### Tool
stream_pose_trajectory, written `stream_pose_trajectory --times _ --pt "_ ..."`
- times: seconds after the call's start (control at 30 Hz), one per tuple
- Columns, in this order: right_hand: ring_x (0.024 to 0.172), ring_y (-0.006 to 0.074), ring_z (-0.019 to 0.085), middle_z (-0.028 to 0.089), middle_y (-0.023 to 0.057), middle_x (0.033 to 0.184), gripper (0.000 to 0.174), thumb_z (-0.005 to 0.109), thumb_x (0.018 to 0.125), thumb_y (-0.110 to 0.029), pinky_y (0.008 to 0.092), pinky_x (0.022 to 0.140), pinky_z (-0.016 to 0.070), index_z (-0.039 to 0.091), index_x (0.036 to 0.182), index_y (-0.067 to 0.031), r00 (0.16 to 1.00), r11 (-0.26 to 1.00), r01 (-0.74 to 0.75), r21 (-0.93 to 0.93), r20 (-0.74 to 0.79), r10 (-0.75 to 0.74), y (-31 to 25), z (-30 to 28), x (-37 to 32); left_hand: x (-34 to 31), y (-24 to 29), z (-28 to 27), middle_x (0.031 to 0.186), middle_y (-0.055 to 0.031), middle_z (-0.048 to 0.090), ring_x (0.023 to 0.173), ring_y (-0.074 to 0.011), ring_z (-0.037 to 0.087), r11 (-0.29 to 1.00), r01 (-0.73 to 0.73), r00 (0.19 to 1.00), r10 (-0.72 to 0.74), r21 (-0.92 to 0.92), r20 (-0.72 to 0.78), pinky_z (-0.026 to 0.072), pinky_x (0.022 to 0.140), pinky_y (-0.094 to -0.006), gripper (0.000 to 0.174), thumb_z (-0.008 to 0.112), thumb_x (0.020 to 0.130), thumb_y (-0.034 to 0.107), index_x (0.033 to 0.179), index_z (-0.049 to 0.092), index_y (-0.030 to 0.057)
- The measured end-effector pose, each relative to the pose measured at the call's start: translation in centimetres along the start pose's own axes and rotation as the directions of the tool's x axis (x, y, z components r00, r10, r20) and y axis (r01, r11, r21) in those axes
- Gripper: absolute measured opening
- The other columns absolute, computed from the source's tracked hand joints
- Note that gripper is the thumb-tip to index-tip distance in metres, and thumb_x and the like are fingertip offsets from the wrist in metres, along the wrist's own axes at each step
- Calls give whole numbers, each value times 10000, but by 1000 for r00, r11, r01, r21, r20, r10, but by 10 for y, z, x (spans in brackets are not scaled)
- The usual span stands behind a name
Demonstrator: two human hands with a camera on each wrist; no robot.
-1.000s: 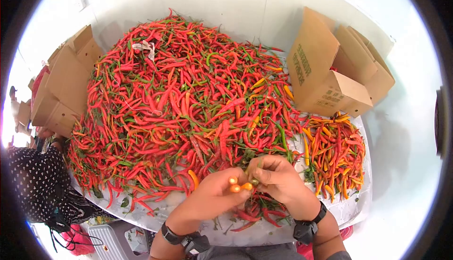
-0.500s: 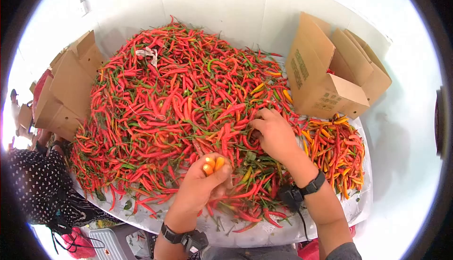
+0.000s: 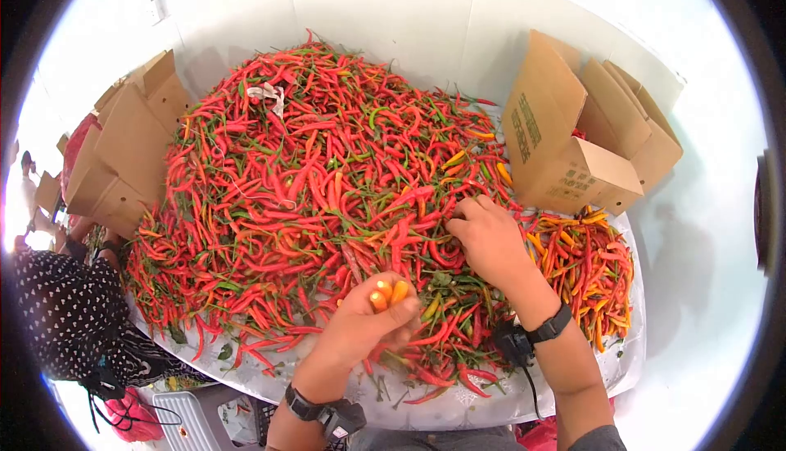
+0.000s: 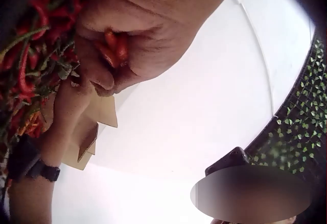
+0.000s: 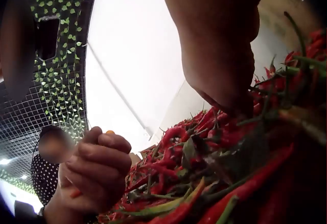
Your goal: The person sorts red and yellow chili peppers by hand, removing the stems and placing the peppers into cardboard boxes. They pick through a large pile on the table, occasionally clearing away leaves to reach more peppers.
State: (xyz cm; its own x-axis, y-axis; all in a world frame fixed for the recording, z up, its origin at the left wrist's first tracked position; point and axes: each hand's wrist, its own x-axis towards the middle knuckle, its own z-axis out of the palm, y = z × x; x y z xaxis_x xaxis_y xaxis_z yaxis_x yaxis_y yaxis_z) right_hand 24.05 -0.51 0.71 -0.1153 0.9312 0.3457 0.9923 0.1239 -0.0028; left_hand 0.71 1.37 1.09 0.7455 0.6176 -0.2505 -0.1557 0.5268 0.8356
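Note:
My left hand (image 3: pixel 358 326) is curled round several orange chili peppers (image 3: pixel 399 291), whose blunt ends stick out above the thumb. In the left wrist view the held peppers (image 4: pixel 120 49) look redder inside the bent fingers. Farther forward and right, my right hand (image 3: pixel 495 246) reaches into the large heap of red chili peppers (image 3: pixel 311 164) with bent fingers. Its fingertips are down among the peppers and hidden in the right wrist view, so I cannot tell whether they pinch one.
A smaller pile of orange and red chilies (image 3: pixel 585 275) lies at the table's right. Behind it stands an open cardboard box (image 3: pixel 544 144); another carton (image 3: pixel 131 156) is at the left. A person in a dotted garment (image 3: pixel 65 312) is at the left edge. A grey plastic stool (image 3: pixel 192 422) stands below.
The hands were together at the front; they have parted. My right hand has moved forward into the heap, while the left keeps the orange chilies and has shifted slightly.

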Motion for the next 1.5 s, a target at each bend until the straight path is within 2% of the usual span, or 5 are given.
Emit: stream_pose_trajectory --times 0.67,0.8,0.87,1.1,1.5 --pt "809 215 629 621 80 947 265 686 680 -84 314 669 522 644 938 -43 873 805 399 440 -452 -185 -59 -19 -50 5 -15 0 889 8 574 724 -66 547 999 -22 997 25 37 -69 445 569 -220 247 606 910 144 1133 541 60" --pt "741 200 615 620 101 876 189 717 769 -104 277 655 493 641 922 -22 910 415 -133 900 -55 411 -65 -39 -50 2 -8 4 848 9 567 692 -48 536 955 -116 990 132 274 -39 433 563 -201 218 613 899 122 1095 559 44" --pt "732 192 610 610 97 844 163 712 769 -102 283 647 490 649 901 -30 945 220 -96 971 19 327 -59 -29 -48 3 -14 5 819 10 560 661 -40 528 912 -219 976 209 346 65 428 549 -194 197 613 896 122 1068 568 35" --pt "692 204 592 580 102 771 133 690 802 -129 292 612 472 638 845 -14 977 502 -113 857 5 212 -59 -33 -49 1 -14 4 717 23 549 569 -39 509 914 -117 992 89 389 89 419 493 -200 152 628 880 133 975 578 25" --pt "690 73 551 601 -5 739 209 627 896 -206 240 657 460 610 903 3 850 -307 -404 862 477 222 -62 -19 -52 -9 6 6 712 -16 603 530 -48 495 936 -79 996 57 343 73 372 455 -185 141 649 862 133 929 586 26"
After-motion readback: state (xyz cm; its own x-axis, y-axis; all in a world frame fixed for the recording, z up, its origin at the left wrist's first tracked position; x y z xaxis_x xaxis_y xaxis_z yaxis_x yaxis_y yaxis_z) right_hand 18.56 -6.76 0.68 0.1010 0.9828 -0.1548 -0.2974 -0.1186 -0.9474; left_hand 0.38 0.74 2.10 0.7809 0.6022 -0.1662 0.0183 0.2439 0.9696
